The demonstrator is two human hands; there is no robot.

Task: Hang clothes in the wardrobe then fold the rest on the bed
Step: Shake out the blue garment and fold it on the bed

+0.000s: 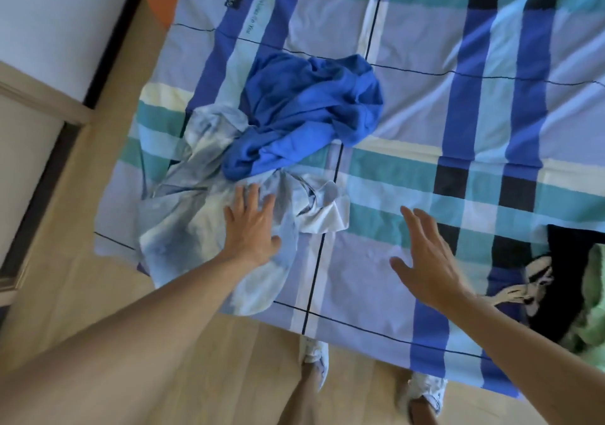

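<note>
Your left hand lies flat with its fingers spread, pressing on the crumpled pale blue shirt at the near edge of the bed; it grips nothing. Just beyond its fingertips, the bright blue garment sits bunched, overlapping the pale one. Your right hand is open too, fingers straight and slightly apart, over bare checked sheet; whether it touches the sheet cannot be told. Further out past your right hand, a dark garment with white stripes and a green one lie at the bed's edge.
</note>
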